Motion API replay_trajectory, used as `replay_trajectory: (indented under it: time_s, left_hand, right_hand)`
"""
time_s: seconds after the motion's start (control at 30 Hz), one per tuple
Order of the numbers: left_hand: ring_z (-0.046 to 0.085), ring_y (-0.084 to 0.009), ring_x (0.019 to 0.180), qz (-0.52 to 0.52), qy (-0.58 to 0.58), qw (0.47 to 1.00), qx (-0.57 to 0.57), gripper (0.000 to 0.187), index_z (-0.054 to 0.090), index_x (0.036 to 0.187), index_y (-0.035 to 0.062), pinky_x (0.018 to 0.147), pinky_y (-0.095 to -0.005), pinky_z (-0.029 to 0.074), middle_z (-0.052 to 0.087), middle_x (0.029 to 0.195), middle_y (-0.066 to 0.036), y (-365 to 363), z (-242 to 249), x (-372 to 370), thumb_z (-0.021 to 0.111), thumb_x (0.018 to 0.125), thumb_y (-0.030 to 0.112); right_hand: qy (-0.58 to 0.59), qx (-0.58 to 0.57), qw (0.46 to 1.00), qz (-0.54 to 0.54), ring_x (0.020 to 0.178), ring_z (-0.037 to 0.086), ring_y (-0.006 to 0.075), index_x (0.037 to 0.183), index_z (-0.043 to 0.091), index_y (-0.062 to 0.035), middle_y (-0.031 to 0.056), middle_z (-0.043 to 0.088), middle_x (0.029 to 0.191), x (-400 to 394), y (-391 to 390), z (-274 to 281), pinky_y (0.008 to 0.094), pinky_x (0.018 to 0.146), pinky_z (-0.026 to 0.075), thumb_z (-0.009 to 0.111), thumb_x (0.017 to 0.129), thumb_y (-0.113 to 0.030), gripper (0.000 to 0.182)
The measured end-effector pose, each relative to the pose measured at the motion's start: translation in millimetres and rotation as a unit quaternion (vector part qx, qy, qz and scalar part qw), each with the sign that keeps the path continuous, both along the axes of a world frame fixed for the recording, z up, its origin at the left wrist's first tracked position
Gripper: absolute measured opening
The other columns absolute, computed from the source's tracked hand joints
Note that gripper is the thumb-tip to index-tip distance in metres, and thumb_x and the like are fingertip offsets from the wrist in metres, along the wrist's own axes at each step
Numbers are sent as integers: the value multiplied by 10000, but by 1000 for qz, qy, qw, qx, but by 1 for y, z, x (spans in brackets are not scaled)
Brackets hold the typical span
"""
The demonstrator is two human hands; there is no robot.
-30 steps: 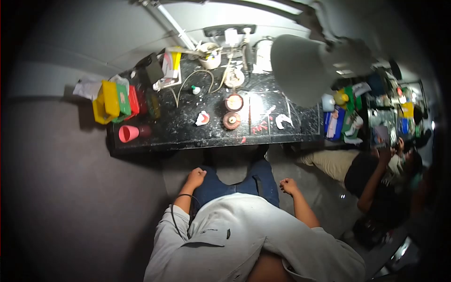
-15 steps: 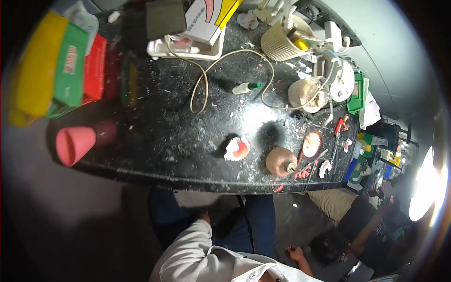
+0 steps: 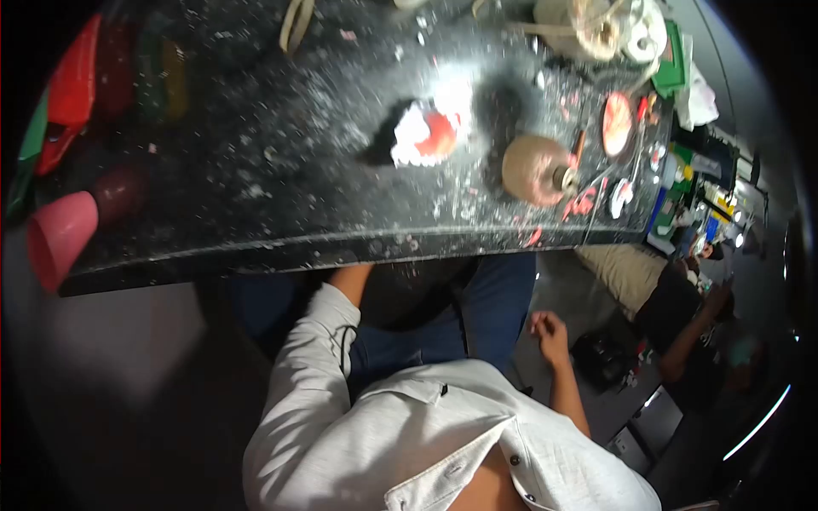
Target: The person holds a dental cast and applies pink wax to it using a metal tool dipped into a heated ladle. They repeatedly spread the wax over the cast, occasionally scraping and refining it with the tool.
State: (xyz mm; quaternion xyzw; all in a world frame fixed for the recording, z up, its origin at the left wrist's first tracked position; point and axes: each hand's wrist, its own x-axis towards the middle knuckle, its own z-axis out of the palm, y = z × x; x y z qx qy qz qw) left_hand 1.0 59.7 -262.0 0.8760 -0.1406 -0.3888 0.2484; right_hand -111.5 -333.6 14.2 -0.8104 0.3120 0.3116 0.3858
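Note:
My right hand (image 3: pixel 550 334) hangs beside my thigh, below the bench edge; its fingers are loosely bent and apart, and nothing shows in it. My left forearm (image 3: pixel 348 283) runs under the bench edge, which hides the hand. On the black bench (image 3: pixel 281 187) lies a white, ragged-edged piece with a pink-red middle (image 3: pixel 437 136). To its right stands a round, brownish spirit-lamp-like pot (image 3: pixel 532 170) with a short metal neck. Beyond that are a shallow dish of pink material (image 3: pixel 617 124), pink scraps (image 3: pixel 581 204) and a small white piece (image 3: pixel 620 198). Neither hand touches them.
At the left edge sit a pink cup (image 3: pixel 64 234) and a red bin (image 3: pixel 70 89). A whitish container (image 3: pixel 588 30) and a green bin (image 3: pixel 671 64) stand at the back right. Beyond, another person in beige trousers (image 3: pixel 626 277) sits near a black bag (image 3: pixel 601 356).
My view has tipped down towards my body, so the back of the bench has left the frame. The bench items look unmoved. My right hand stays low at my side.

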Motion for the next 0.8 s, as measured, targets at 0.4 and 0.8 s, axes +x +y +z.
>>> replay_trajectory:
  time_s: [0.4, 0.8]
  left_hand:
    - [630, -352, 1155, 108, -27, 984, -141, 504, 689, 1182, 46, 980, -446, 490, 675, 1216, -193, 55, -40, 25, 638, 932, 481]
    - [616, -363, 1141, 207, -222, 948, 95, 332, 683, 1163, 92, 987, -453, 474, 663, 1216, -165, 162, -16, -28, 497, 999, 313]
  right_hand:
    - [-386, -155, 901, 126, 960, 654, 233, 1010, 691, 6, 115, 688, 992, 6, 69, -139, 323, 867, 500, 623, 960, -64, 110]
    - [-341, 39, 872, 350, 974, 647, 336, 973, 686, -6, 152, 697, 999, 47, 109, -143, 402, 889, 488, 691, 887, -134, 154]
